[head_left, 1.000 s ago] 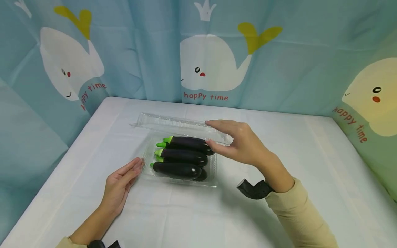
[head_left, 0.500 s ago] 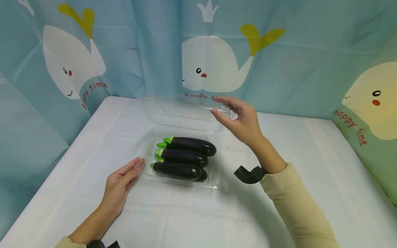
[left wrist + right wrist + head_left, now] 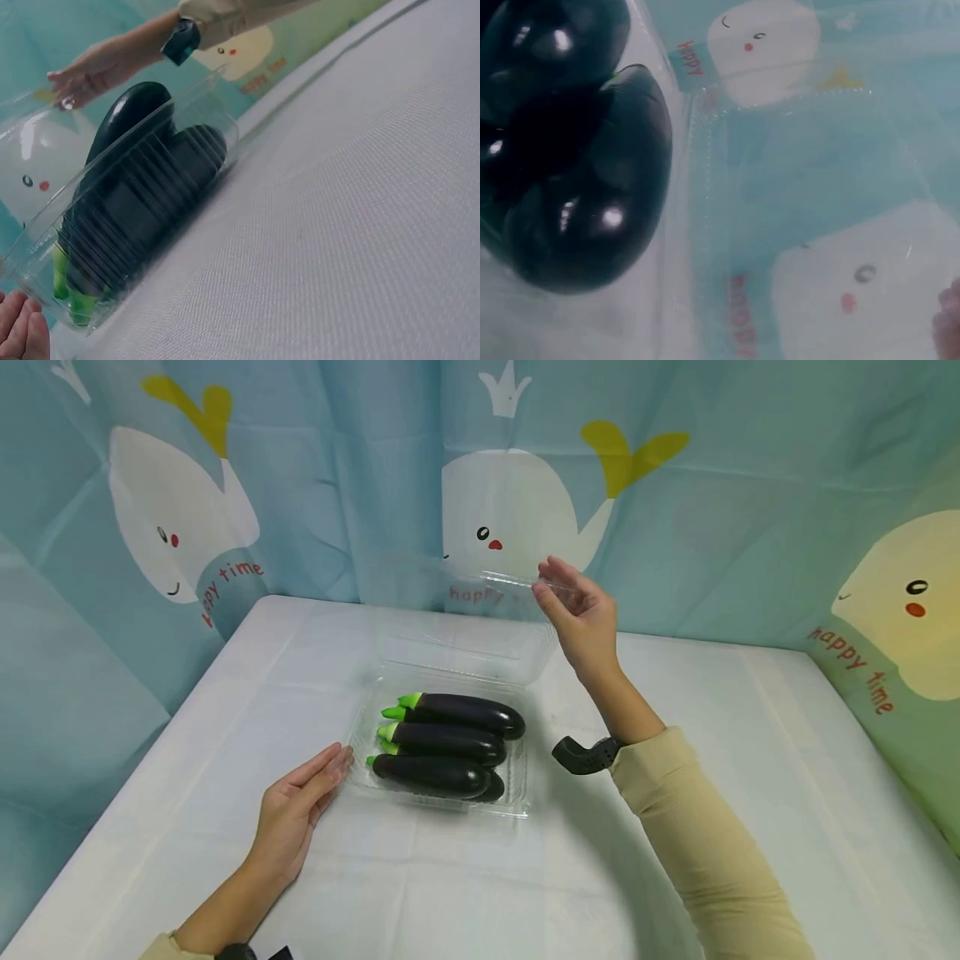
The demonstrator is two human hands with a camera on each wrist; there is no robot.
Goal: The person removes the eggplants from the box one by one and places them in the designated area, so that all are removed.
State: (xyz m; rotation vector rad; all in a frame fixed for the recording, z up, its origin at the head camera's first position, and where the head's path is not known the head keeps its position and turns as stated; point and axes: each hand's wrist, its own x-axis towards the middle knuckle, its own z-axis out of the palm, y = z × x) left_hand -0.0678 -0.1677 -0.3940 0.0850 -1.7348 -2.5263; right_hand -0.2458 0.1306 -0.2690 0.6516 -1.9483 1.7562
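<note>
Several dark eggplants (image 3: 442, 742) with green stem ends lie piled in a clear plastic container (image 3: 517, 793) on the table. Its hinged clear lid (image 3: 465, 647) stands raised along the far side. My right hand (image 3: 583, 614) pinches the lid's upper right edge between thumb and fingers. At the container's left edge, my left hand (image 3: 296, 806) rests with nearly straight fingers touching its side. In the left wrist view, the eggplants (image 3: 142, 180) show through the ribbed clear wall. The right wrist view shows rounded eggplant ends (image 3: 592, 187) up close, beside the see-through lid (image 3: 810, 172).
A white cloth covers the table (image 3: 450, 893). Behind it hangs a blue curtain (image 3: 360, 485) printed with white whales, which shows through the lid. A dark band with a curved piece (image 3: 585, 755) sits at the right wrist.
The lid has swung up and back from low over the far side to nearly upright. My right hand has risen and moved away with it. The left hand and the eggplants have stayed put.
</note>
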